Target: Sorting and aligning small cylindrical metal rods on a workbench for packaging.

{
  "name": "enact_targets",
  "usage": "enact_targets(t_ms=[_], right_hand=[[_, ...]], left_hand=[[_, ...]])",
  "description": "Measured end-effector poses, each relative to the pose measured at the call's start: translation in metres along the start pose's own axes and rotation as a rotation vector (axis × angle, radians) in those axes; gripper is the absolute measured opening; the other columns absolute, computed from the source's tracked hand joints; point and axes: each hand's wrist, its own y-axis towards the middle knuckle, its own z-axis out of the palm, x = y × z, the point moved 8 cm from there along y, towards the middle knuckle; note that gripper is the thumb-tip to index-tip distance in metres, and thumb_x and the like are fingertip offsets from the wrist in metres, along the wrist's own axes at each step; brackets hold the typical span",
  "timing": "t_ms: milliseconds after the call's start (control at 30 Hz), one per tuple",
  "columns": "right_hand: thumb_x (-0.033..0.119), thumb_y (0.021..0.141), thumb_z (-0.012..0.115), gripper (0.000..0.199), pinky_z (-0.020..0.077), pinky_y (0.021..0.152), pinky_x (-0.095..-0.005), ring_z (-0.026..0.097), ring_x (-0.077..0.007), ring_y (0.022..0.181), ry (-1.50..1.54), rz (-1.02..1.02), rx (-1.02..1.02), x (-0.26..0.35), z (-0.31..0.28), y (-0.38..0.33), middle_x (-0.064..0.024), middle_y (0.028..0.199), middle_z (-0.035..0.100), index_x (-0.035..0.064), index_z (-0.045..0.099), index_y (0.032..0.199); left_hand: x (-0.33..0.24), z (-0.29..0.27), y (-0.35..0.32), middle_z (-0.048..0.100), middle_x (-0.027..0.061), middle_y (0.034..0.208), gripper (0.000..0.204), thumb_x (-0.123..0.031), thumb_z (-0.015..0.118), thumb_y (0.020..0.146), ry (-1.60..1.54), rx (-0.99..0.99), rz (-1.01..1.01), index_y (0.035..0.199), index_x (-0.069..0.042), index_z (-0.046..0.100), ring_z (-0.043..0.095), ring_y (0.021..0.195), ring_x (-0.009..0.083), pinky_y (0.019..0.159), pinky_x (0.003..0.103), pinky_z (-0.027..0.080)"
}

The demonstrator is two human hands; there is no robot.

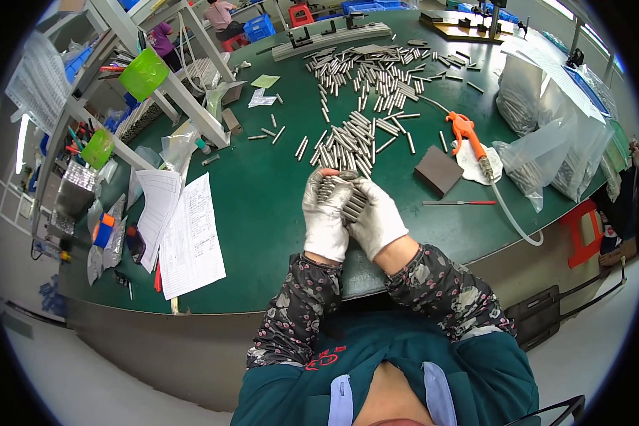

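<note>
I could not count the metal rods [348, 199], mostly hidden between my gloved left hand [326, 216] and right hand [378, 219]. The far people's work was too small to tell.

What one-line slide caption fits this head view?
Two white-gloved hands, left hand and right hand, clasp a bundle of metal rods above a green table strewn with loose rods.
</note>
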Motion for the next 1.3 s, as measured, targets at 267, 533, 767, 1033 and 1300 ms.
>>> enact_targets(t_ms=[267,533,767,1033,1300], right_hand=[[0.027,0.092,0.042,0.034,0.0429,0.091,-0.0389,0.054,-0.0243,0.101,0.034,0.154,0.078,0.002,0.013,-0.006,-0.0112,0.105,0.058,0.0017,0.050,0.113],[0.022,0.092,0.040,0.028,0.0434,0.094,-0.0375,0.057,-0.0246,0.100,0.135,0.185,-0.038,0.002,0.005,-0.017,-0.0117,0.106,0.059,0.0038,0.054,0.108],[0.022,0.093,0.039,0.027,0.0481,0.087,-0.0373,0.060,-0.0220,0.093,0.098,0.272,-0.069,-0.010,-0.010,0.001,-0.0088,0.103,0.062,0.0059,0.057,0.105],[0.025,0.093,0.041,0.025,0.0484,0.086,-0.0388,0.061,-0.0216,0.091,-0.003,0.200,-0.058,-0.011,-0.024,0.017,-0.0066,0.098,0.063,0.0104,0.056,0.106],[0.024,0.090,0.045,0.020,0.0524,0.076,-0.0358,0.063,-0.0187,0.081,-0.115,0.219,-0.183,-0.010,-0.045,0.028,-0.0050,0.092,0.064,0.0117,0.060,0.097]], left_hand=[[0.004,-0.015,0.008,0.061,0.0109,0.095,0.020,-0.008,0.052,0.084,-0.108,-0.035,-0.145,0.104,-0.008,0.048,0.063,0.083,0.0221,0.067,0.033,0.054],[-0.046,0.060,-0.020,0.058,0.0031,0.087,0.041,-0.011,0.069,0.062,1.292,0.512,0.843,0.099,-0.010,0.051,0.057,0.089,0.0236,0.105,0.051,0.022],[-0.035,0.051,-0.024,0.060,0.0009,0.086,0.067,-0.017,0.073,0.063,1.293,0.535,0.969,0.123,-0.006,0.044,0.059,0.081,0.0220,0.105,0.052,0.021],[-0.013,0.021,-0.004,0.062,-0.0052,0.079,0.087,-0.024,0.078,0.065,1.291,0.556,0.737,0.134,-0.008,0.028,0.061,0.083,0.0124,0.110,0.049,0.010],[0.004,0.020,0.007,0.059,0.0040,0.080,0.039,-0.016,0.071,0.064,1.232,0.528,0.650,0.096,-0.008,0.051,0.060,0.080,0.0237,0.105,0.050,0.024]])
